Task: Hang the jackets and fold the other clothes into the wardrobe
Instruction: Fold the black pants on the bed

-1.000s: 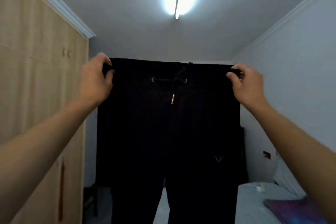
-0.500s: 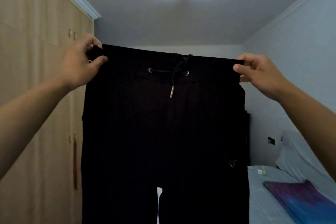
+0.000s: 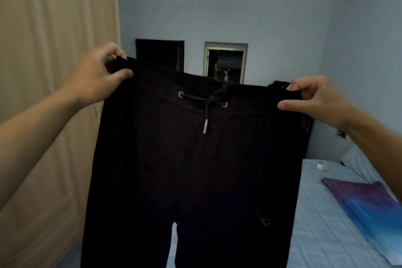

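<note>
Left hand (image 3: 97, 76) pinches one waistband corner of black trousers (image 3: 195, 169), thumb in front, fingers curled over top edge. Right hand (image 3: 315, 100) pinches opposite corner the same way, sitting lower than left hand. Hands held well apart, waistband stretched taut between them, tilted down toward right hand. Drawstring (image 3: 206, 113) with metal tip dangles midway between hands. Trouser legs hang below hands. Wardrobe (image 3: 47, 93) doors closed beyond left hand. Bed (image 3: 322, 224) below right hand, purple-blue sheet (image 3: 369, 206) lying on it.
</note>
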`<move>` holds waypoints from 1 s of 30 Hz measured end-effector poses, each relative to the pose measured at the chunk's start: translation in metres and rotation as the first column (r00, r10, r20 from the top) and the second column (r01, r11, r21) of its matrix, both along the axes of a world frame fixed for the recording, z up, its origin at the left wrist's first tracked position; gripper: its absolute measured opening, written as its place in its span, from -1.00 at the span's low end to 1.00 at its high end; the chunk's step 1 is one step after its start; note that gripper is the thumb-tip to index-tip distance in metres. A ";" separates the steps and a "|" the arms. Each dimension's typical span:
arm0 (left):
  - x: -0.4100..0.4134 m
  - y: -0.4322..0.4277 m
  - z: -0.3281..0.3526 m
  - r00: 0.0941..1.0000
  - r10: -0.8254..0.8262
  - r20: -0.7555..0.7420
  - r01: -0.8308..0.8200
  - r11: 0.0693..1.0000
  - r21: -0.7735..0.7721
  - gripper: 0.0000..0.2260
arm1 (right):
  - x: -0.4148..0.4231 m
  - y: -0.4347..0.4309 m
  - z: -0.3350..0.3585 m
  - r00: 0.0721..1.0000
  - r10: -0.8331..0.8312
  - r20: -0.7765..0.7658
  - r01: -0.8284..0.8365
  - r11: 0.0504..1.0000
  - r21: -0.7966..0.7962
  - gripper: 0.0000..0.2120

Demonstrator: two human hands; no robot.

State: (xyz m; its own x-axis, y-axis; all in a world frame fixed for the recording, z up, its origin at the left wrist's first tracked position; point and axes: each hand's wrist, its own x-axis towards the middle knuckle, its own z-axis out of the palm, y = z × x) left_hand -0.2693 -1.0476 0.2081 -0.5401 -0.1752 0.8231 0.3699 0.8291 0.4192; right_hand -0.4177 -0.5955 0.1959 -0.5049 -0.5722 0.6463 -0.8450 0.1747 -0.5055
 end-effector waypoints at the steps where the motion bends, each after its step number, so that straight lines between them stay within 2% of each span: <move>1: -0.015 -0.010 -0.010 1.000 0.006 0.020 -0.006 1.000 0.003 -0.73 | -0.012 -0.010 -0.010 1.000 -0.020 -0.005 0.020 1.000 0.006 -0.69; 3: -0.048 -0.034 -0.031 0.998 -0.001 0.056 0.000 1.000 0.011 -0.75 | -0.037 -0.032 -0.028 0.997 -0.072 -0.009 0.072 0.997 0.025 -0.82; 9: -0.154 -0.116 -0.088 0.983 0.001 0.185 0.003 1.000 -0.024 -0.78 | -0.130 -0.116 -0.077 0.974 -0.151 0.168 0.133 0.984 0.115 -0.90; 16: -0.271 -0.180 -0.169 0.954 0.018 0.299 -0.011 1.000 -0.026 -0.80 | -0.241 -0.185 -0.151 0.897 -0.328 0.297 0.269 0.937 0.222 -0.89; 22: -0.352 -0.209 -0.251 0.912 0.036 0.408 -0.008 0.997 -0.071 -0.81 | -0.333 -0.220 -0.228 0.812 -0.478 0.335 0.374 0.867 0.330 -0.91; 25: -0.396 -0.216 -0.289 0.890 0.040 0.455 -0.002 0.997 -0.083 -0.80 | -0.379 -0.238 -0.269 0.771 -0.532 0.349 0.415 0.836 0.358 -0.83; 30: -0.490 -0.227 -0.363 0.857 0.061 0.512 -0.034 0.997 -0.063 -0.82 | -0.473 -0.266 -0.353 0.714 -0.626 0.315 0.507 0.772 0.383 -0.93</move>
